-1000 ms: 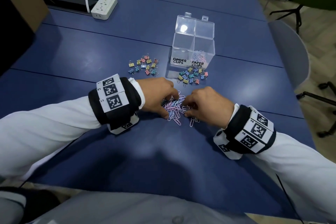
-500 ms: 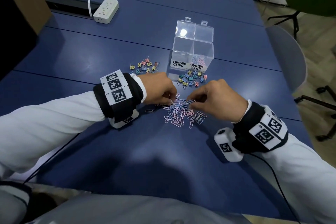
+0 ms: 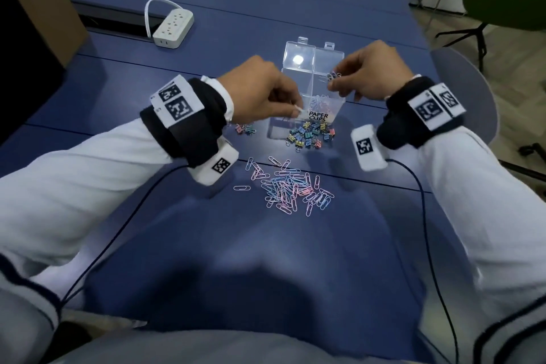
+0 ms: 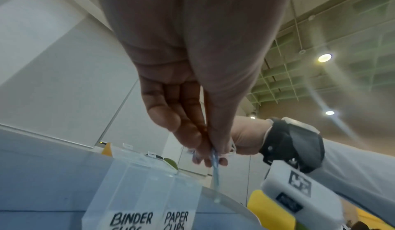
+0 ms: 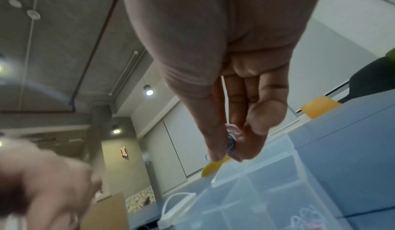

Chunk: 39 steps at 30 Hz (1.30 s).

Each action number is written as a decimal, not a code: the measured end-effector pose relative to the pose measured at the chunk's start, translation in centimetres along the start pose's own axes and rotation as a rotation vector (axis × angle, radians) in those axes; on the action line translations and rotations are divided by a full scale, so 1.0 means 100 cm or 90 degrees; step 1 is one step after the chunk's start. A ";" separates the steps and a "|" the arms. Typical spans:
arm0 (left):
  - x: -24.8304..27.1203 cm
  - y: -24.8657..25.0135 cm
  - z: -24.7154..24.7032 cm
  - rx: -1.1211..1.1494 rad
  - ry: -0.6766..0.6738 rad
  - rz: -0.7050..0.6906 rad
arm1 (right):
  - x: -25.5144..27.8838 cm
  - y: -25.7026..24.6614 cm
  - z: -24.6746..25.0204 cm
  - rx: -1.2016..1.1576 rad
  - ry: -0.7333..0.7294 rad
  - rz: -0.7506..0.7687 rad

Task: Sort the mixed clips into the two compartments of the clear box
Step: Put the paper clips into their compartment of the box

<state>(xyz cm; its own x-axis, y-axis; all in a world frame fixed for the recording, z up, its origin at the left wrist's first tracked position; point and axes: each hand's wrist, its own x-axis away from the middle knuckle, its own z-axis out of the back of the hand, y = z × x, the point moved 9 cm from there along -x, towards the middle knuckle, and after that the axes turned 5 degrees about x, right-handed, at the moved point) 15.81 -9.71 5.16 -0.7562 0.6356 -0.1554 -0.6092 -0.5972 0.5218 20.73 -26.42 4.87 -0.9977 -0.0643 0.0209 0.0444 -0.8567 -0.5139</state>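
The clear box (image 3: 326, 57) stands open mid-table, its front labelled BINDER CLIPS and PAPER CLIPS, with some paper clips in the right compartment. My left hand (image 3: 297, 109) hovers at the box's front, pinching blue paper clips (image 4: 214, 159); one dangles below the fingers. My right hand (image 3: 334, 80) is over the right compartment and pinches a small bunch of paper clips (image 3: 333, 75), also seen in the right wrist view (image 5: 232, 143). A loose pile of pink and blue paper clips (image 3: 291, 186) lies nearer me. Coloured binder clips (image 3: 310, 134) lie in front of the box.
A smaller group of binder clips (image 3: 245, 128) lies left of the box, partly hidden by my left wrist. A white power strip (image 3: 174, 28) sits at the far left, a cardboard box (image 3: 35, 3) beyond it. Chairs stand past the table's right edge. Wrist cables trail toward me.
Both hands have left the paper clip pile and risen toward the box, each carrying paper clips. The camera has tilted, so the box sits lower in view.
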 end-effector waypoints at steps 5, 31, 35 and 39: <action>-0.042 -0.006 0.015 0.013 0.053 0.041 | -0.024 0.009 -0.019 0.039 -0.040 -0.030; 0.026 -0.041 -0.051 -0.139 -0.297 0.083 | 0.131 0.025 -0.091 0.228 -0.245 0.103; 0.066 -0.063 -0.073 -0.132 -0.357 0.142 | 0.129 0.015 -0.107 0.254 -0.252 0.129; 0.062 -0.060 -0.082 -0.087 -0.331 0.132 | 0.122 -0.006 -0.120 0.225 -0.243 0.160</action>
<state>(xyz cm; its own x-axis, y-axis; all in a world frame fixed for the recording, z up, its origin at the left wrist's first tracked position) 12.83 -6.15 -5.80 -0.6674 0.6353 0.3886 -0.5126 -0.7704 0.3791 7.93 -20.56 -4.86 -0.8681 -0.4121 0.2769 0.3576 -0.9058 -0.2271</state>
